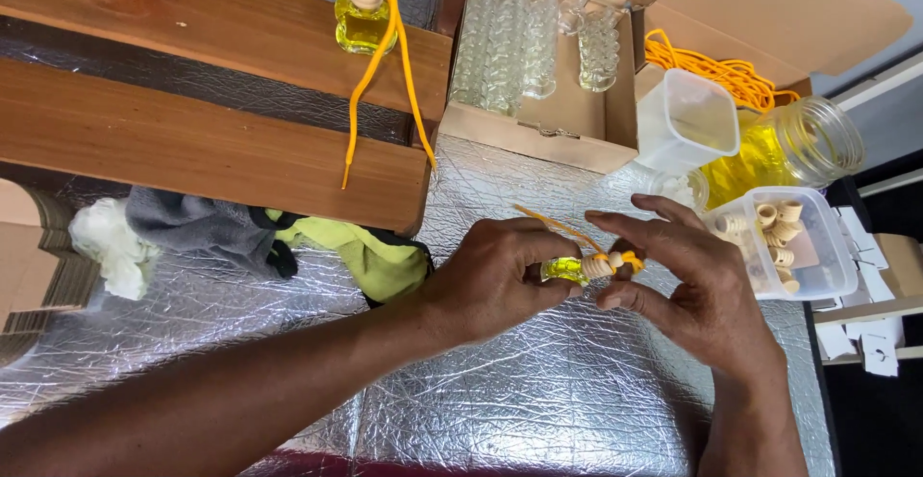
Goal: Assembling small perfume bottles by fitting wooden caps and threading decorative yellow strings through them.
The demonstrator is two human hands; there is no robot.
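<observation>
Foil-covered bench (538,410) with wooden shelf boards (212,150) at upper left. Cardboard box (567,102) holds rows of empty glass bottles (505,39); a glass jar (788,150) holds yellow liquid; a plastic tub (817,246) holds wooden caps (774,232). Mid-bench, the left hand (486,280) — fingers clamped — grips a small yellow-filled bottle (567,268); the right hand (692,289) pinches its wooden cap (600,264) and orange cord (553,224).
</observation>
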